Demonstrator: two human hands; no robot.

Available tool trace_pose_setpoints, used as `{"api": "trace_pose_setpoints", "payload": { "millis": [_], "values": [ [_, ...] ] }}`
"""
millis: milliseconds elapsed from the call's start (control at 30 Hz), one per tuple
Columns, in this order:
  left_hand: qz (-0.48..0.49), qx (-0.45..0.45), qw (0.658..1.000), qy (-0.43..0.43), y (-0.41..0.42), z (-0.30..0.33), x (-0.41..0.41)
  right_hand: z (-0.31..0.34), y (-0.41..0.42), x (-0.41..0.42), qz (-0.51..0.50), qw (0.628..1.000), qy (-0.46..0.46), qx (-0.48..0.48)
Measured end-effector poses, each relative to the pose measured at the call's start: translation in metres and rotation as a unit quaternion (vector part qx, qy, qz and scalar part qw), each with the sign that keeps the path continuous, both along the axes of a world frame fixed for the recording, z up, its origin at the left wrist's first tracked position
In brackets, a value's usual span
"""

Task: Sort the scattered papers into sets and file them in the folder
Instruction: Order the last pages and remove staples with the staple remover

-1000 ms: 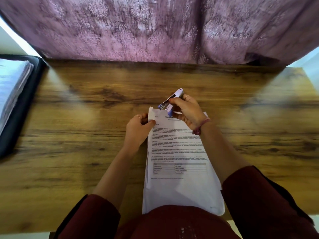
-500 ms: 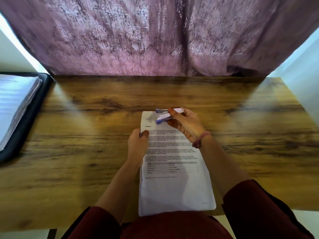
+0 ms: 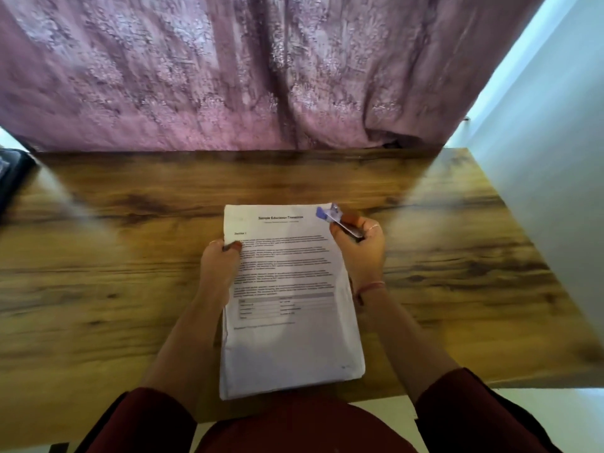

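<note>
The papers (image 3: 287,299) lie as one stack on the bench (image 3: 130,289), just in front of the person, with the near end over the bench edge. The top sheet shows a title, some blurred text and a small table.

The left hand (image 3: 219,263) holds the left edge of the stack near the top. Its grip is a pinch: the thumb lies on the top sheet and the other fingers go under the edge. I think this keeps the sheets aligned so that they do not slide apart.

The right hand (image 3: 358,246) is at the top right corner of the stack. Its fingers are curled around a small stapler (image 3: 338,220), which has a blue tip and a metal part. The tip is at the corner of the stack, but the picture is blurred, so I cannot tell if the corner is inside it. Probably the stapler is there to bind this set at the corner.

The folder (image 3: 13,178) is far to the left, at the bench edge, well apart from the stack; only a dark part is visible. A purple curtain (image 3: 261,76) hangs behind the bench. Judging from this, the set is not yet filed.
</note>
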State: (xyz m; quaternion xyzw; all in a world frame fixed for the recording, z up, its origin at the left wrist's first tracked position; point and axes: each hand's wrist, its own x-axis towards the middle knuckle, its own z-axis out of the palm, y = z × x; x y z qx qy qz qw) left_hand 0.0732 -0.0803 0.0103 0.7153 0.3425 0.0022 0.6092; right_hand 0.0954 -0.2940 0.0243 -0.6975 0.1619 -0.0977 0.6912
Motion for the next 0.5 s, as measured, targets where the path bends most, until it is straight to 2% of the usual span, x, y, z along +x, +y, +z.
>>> {"api": "trace_pose_setpoints", "payload": {
  "millis": [100,167,267,500],
  "values": [
    [0.002,0.017,1.000,0.021,-0.005,-0.001,-0.002,-0.013,-0.022,-0.002,-0.084,0.994,-0.013,-0.069],
    [0.008,0.015,0.999,0.038,-0.005,-0.002,-0.004,-0.021,-0.030,-0.004,-0.105,0.986,-0.018,-0.128],
    [0.013,0.020,0.998,0.057,-0.004,-0.003,-0.005,-0.029,-0.035,-0.003,-0.102,0.980,-0.005,-0.172],
    [0.016,0.034,0.997,0.067,-0.001,-0.005,-0.009,-0.043,-0.029,0.001,-0.055,0.975,0.056,-0.210]
  ]
}}
